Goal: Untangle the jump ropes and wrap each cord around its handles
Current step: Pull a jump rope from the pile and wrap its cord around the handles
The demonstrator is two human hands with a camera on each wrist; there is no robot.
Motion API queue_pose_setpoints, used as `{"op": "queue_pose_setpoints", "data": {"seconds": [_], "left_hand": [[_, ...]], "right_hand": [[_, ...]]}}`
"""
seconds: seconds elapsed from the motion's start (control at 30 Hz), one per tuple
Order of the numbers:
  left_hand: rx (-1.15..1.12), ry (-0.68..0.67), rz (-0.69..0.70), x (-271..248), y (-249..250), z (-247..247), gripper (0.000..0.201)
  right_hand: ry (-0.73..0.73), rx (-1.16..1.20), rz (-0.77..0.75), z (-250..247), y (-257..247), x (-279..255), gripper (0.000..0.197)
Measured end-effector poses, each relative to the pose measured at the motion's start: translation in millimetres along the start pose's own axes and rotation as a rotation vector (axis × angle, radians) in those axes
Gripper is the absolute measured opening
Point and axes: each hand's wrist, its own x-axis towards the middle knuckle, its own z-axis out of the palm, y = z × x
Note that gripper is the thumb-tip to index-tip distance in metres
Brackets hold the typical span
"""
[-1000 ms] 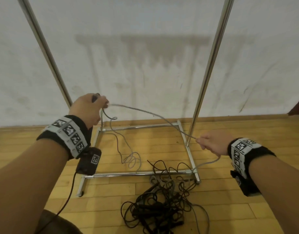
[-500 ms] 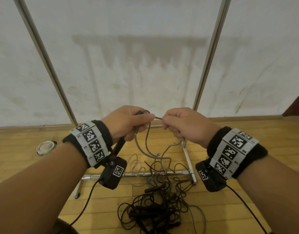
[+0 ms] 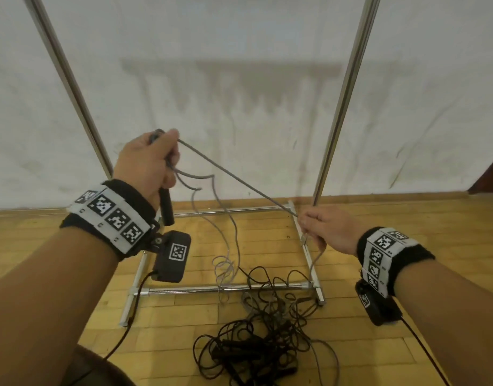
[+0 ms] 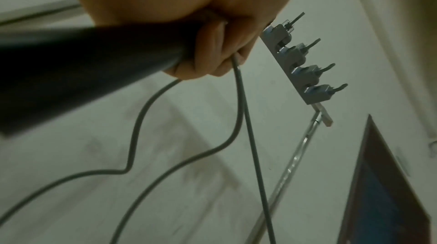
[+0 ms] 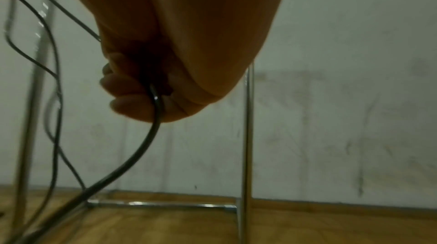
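Head view high, facing down toward the floor; wrist views close under each palm, sharing the metal rack (image 3: 334, 112).

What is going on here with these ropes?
A person is sorting out jump ropes. The left hand grips a black handle along with loops of a grey cord. The right hand holds the same cord lower down, so a straight stretch runs between the hands. The rest trails to the wooden floor, by a tangled pile of black ropes in front of a metal rack.
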Motion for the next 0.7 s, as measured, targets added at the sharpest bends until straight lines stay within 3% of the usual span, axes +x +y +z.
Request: {"op": "queue_pose_setpoints", "data": {"seconds": [0.13,0.2,0.3,0.37,0.43,0.53,0.6,0.7], "left_hand": [[0.086,0.172,-0.015,11.1,-1.1,-23.9,0.027],[0.261,0.259,-0.046,16.7,-0.1,-35.7,0.030],[0.653,0.277,-0.018,15.8,-4.2,-42.4,0.036],[0.774,0.229,0.055,5.4,-6.2,-30.9,0.035],[0.736,0.075,0.087,-10.2,-7.0,-8.3,0.030],[0.499,-0.395,-0.039,-38.1,-10.1,27.4,0.042],[0.505,-0.641,-0.104,-53.3,-16.9,42.1,0.047],[0.531,-0.725,-0.057,-56.8,-24.5,51.4,0.019]], "right_hand": [[-0.049,-0.129,0.144,-0.7,23.5,-5.5,0.035],[-0.045,-0.147,0.143,-0.2,18.0,-5.5,0.036],[0.051,-0.014,0.057,-3.6,-11.3,0.0,0.037],[0.083,0.099,0.006,-8.2,-35.2,-0.1,0.035],[0.070,0.109,-0.032,-11.7,-56.5,-4.6,0.031],[0.059,0.111,-0.073,-13.1,-80.9,-11.7,0.027],[0.073,0.181,-0.088,-13.2,-91.7,-13.4,0.027],[0.085,0.272,-0.096,-13.4,-97.7,-15.0,0.026]]}}
